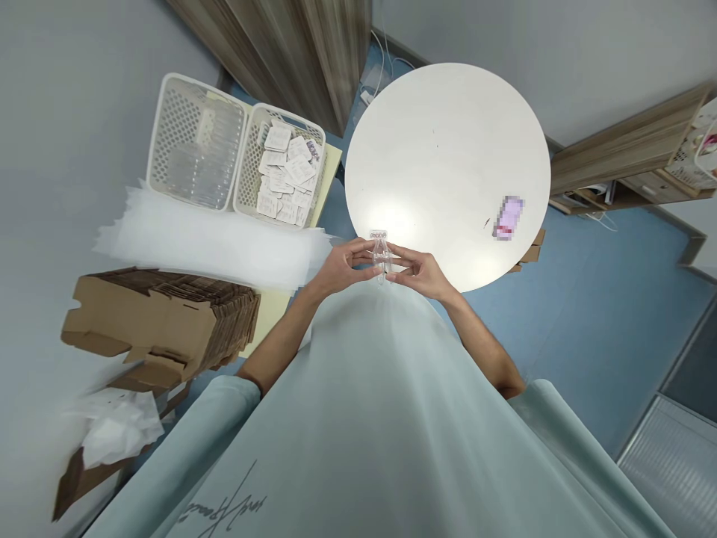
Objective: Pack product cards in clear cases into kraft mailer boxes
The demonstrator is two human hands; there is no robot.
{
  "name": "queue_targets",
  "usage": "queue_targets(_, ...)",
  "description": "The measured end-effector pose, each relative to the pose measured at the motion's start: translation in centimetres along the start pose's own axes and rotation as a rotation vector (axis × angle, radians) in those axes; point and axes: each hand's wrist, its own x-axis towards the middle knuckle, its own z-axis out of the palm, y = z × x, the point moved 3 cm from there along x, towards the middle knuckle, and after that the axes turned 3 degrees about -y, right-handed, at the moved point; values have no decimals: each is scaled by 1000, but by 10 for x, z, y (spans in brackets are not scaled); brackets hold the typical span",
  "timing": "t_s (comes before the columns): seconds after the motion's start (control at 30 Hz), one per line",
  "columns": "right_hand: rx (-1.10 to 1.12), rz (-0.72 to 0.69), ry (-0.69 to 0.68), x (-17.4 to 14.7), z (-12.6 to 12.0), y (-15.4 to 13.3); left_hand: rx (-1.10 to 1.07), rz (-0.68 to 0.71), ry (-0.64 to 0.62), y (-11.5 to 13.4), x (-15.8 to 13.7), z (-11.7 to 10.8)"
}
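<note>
Now we have both hands meeting at the near edge of the round white table [448, 134], and between them sits a small clear plastic piece [382, 256]. Left hand [337, 267] on one side, right hand [424, 276] on the other: the fingers of each are closed lightly on it, forefingers toward its far end, thumbs toward the near end. We'd judge that spread grip suits something thin and see-through, steadying it from both sides without crushing it. A row of dark marks shows at its far end, just beyond the fingers; we can't read what they are.

Over to the left of the fingers, and farther out, we see a white basket of clear containers [193, 175] and, right beside it, another of white cards [288, 175]. Separate baskets probably stop the two kinds mixing, and both look within a short reach. Nearer, left of the fingers, white sheets [213, 237] lie in a flat pile, with folded cardboard boxes [162, 314] packed closely on the near side of that, likely to save room. Off to the right of the fingers, a pixelated purple object [508, 218] lies apart, toward the table's rim, seemingly out of the way.
</note>
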Motion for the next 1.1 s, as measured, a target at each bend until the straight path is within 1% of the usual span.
queue_targets(0.17,29,-28,-30,-2,-4,-5,-40,-14,-55,7,-3,-4)
queue_targets(0.23,49,-60,-40,-1,-7,-11,-93,-20,-100,12,-2,-7)
queue_targets(0.3,57,-101,-17,1,-10,-17,-164,-13,-142,15,-1,-10)
queue_targets(0.43,13,-185,125,10,-14,-27,-288,8,-158,16,-1,-14)
queue_targets(0.57,-44,-219,289,22,-17,-26,-288,-30,-175,11,-4,-14)
queue_targets(0.67,-89,-189,308,32,-22,-24,-203,-92,-120,4,-4,-16)
queue_targets(0.77,-110,-134,270,42,-27,-22,-127,-124,-12,-2,-1,-21)
queue_targets(0.83,-105,-103,244,48,-29,-19,-111,-129,27,-3,0,-22)
queue_targets(1.0,-90,-78,206,59,-26,-9,-98,-121,40,0,3,-18)
queue_targets(1.1,-95,-81,187,65,-23,-3,-103,-136,61,-3,5,-17)
